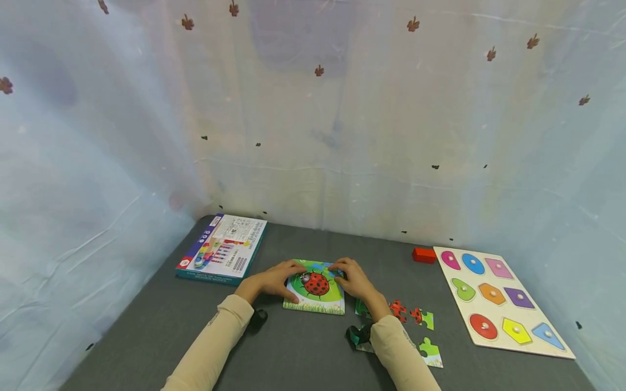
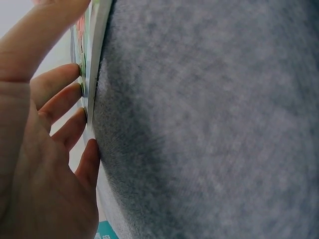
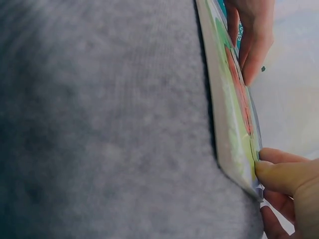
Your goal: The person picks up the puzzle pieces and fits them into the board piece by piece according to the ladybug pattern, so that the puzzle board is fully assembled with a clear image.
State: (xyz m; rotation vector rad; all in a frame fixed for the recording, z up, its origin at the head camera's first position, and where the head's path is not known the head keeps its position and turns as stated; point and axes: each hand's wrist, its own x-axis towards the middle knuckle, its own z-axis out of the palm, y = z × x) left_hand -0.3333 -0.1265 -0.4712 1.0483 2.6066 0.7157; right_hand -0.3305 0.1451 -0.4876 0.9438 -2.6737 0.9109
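Soft light on the pale curtain [image 1: 371, 119]; dim, blurry tabletop [image 2: 214, 114] in both wrist views

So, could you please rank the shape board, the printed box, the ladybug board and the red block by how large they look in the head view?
1. Shape board
2. Printed box
3. Ladybug board, partly covered by the left hand and right hand
4. Red block

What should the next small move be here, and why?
Probably the right hand should leave the ladybug board and reach for a loose jigsaw piece: several lie around the right sleeve, while the left hand also holds the board.
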